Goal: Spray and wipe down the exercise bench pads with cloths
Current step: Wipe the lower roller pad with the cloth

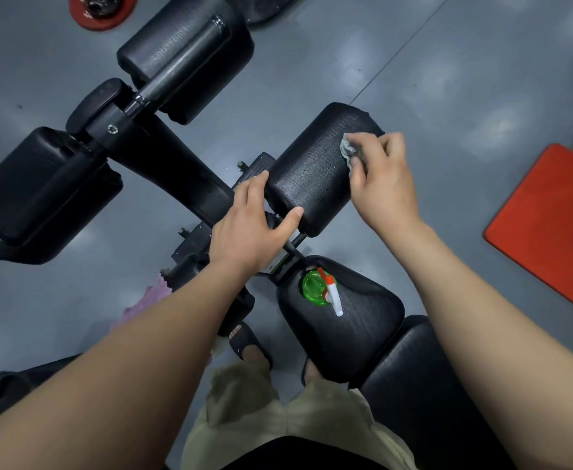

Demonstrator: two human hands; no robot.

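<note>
A black roller pad [315, 164] sits at the middle of the bench frame. My right hand [381, 178] grips a grey cloth [349, 147] and presses it on the pad's far right end. My left hand [251, 222] rests on the pad's near left end, thumb and fingers spread around its edge. A green spray bottle [317, 287] with a white and orange trigger stands on the black seat pad [353, 320] below the roller. Most of the cloth is hidden under my fingers.
Two more black roller pads [190, 52] [41, 195] lie at the upper left on the frame's post. A red mat [549, 225] lies on the grey floor at right, a red weight plate [102, 10] at top left. A pink cloth [149, 300] shows behind my left forearm.
</note>
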